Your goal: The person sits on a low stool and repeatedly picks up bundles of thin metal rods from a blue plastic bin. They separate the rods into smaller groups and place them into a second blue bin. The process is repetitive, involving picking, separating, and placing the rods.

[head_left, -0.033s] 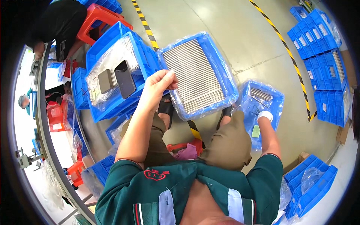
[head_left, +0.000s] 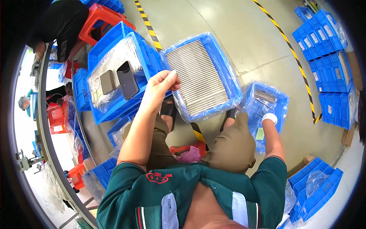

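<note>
My left hand (head_left: 164, 81) is raised over the left edge of a blue crate (head_left: 231, 84) lined with clear plastic. Its fingers are curled toward the thumb; anything between them is too small to make out. Rows of slim metal rods (head_left: 196, 76) lie side by side in that crate. At the right, my right forearm reaches down into a smaller plastic-lined blue crate (head_left: 283, 110). A white covering (head_left: 270, 117) wraps the end of this arm, and the fingers cannot be made out. Beside it are a few loose rods (head_left: 264, 103), a short bundle of rods (head_left: 265, 95) and a pale green slip (head_left: 260, 134).
Stacked blue crates (head_left: 146, 49) at the left bear a dark phone (head_left: 127, 81) and a brown box (head_left: 109, 82). A red stool (head_left: 91, 21) and another person (head_left: 63, 26) are farther left. More blue crates (head_left: 331, 68) line the right side. Striped tape (head_left: 293, 57) marks the floor.
</note>
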### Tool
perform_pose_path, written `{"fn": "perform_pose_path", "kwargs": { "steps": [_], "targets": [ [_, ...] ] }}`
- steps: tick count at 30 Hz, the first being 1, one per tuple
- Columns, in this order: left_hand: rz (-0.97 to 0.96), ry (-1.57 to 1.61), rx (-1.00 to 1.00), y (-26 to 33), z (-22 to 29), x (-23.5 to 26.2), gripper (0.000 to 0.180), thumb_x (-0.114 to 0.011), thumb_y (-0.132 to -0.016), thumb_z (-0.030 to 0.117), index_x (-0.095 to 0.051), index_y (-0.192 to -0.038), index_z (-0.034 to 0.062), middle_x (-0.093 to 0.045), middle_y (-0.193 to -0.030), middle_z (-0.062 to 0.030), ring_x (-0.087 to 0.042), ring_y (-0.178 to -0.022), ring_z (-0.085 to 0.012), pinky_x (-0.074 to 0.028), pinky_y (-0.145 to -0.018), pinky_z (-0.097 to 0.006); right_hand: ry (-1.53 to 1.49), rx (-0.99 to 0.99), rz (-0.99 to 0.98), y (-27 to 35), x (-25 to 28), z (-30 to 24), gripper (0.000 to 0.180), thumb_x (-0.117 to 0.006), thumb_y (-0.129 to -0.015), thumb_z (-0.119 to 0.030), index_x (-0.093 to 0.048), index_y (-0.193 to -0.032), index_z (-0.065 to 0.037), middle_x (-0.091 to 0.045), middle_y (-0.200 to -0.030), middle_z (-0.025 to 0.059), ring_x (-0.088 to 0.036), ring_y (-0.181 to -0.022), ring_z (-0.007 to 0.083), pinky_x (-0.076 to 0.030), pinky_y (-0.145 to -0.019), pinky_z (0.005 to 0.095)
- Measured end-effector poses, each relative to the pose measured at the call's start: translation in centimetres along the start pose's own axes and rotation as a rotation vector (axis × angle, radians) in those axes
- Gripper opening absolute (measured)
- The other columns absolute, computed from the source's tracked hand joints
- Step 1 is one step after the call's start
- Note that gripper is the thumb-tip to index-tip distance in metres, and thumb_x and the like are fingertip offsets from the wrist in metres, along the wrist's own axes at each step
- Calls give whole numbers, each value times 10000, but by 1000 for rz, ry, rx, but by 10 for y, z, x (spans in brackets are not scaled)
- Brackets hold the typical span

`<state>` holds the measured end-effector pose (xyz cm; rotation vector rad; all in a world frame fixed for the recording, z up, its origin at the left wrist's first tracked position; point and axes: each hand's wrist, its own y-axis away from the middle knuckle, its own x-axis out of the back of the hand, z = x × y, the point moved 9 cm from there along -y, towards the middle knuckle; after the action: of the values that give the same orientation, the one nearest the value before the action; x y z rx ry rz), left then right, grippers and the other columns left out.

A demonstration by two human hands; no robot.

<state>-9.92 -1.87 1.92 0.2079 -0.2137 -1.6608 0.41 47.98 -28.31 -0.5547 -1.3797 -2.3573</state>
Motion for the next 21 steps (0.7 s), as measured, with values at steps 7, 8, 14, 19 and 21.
{"fn": "perform_pose_path", "kwargs": {
  "steps": [7, 8, 14, 19, 21],
  "targets": [
    [70, 95, -39, 0, 13, 24, 263, -557, -925, 305, -608, -845, 59, -623, -801, -30, -574, -695, -108, -470, -676, -256, -548, -239, 142, 7, -67, 35, 298, -513, -850, -240, -690, -1027, -79, -642, -1088, 170, -612, -1045, 321, -494, -848, 423],
    [94, 124, -49, 3, 17, 26, 268, -557, -925, 310, -602, -843, 59, -616, -792, -27, -571, -684, -109, -467, -665, -253, -607, -235, 130, 15, -78, 34, 324, -512, -856, -282, -689, -1020, -67, -636, -1087, 187, -602, -1053, 336, -485, -859, 425],
    [48, 194, -78, -4, 21, 22, 297, -552, -924, 339, -587, -835, 58, -592, -768, -20, -559, -670, -103, -464, -655, -256, -1284, -133, 58, 43, -150, 31, 387, -589, -832, -418, -656, -796, -38, -608, -676, 119, -584, -587, 259, -427, -517, 383],
    [30, 267, -82, 3, 21, 19, 310, -556, -920, 353, -590, -835, 58, -586, -753, -14, -563, -674, -103, -472, -662, -250, -1699, 154, 78, 150, -15, 6, 248, -620, -854, -335, -589, -768, -105, -492, -548, -6, -417, -394, 104, -301, -360, 260],
    [2, 293, -94, 2, 21, 15, 311, -558, -919, 359, -590, -830, 62, -586, -754, -11, -563, -674, -100, -474, -658, -247, -1765, 321, 175, 193, 52, 3, 195, -623, -865, -282, -587, -809, -98, -517, -566, -7, -406, -393, 71, -292, -352, 227]
  ]
}}
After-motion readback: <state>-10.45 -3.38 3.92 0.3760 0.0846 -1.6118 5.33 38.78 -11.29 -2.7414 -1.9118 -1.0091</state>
